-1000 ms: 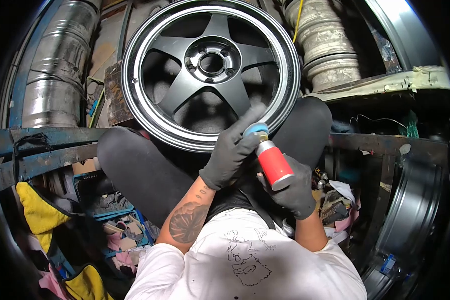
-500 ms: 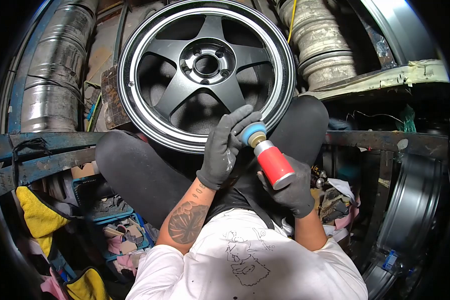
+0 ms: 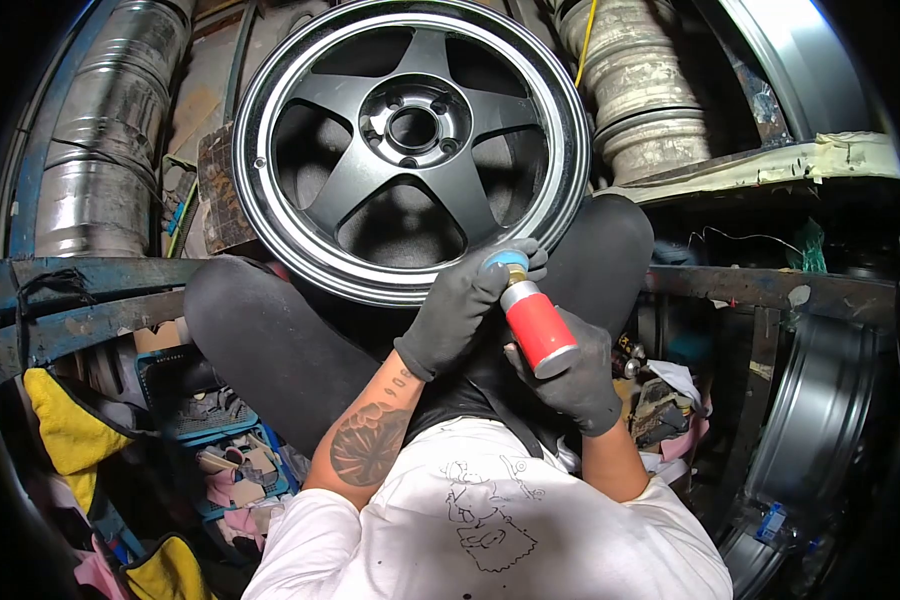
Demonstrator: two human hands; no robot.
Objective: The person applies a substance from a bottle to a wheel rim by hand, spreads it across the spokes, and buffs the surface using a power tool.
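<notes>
A small red polisher (image 3: 542,332) with a silver collar and a round blue pad (image 3: 507,260) points up and away from me, in front of the wheel's near edge. My right hand (image 3: 582,380), in a dark grey glove, is closed around its body from behind and below. The gloved fingers of my left hand (image 3: 455,310) curl around the blue pad, with fingertips showing on its far side. Just beyond both hands a dark five-spoke wheel rim (image 3: 410,175) leans face up against my legs, its outer lip bright silver.
Stacked metal rims (image 3: 100,140) stand at the left, and dusty ones (image 3: 635,90) at the right. A blue metal frame (image 3: 90,285) flanks my legs. Yellow cloths (image 3: 70,420) hang at lower left beside a blue basket (image 3: 185,385) and sanding scraps. Another rim (image 3: 815,420) stands at lower right.
My left hand has gone from stretched fingers beside the pad to fingers curled around it. The polisher has shifted slightly left, still in my right hand.
</notes>
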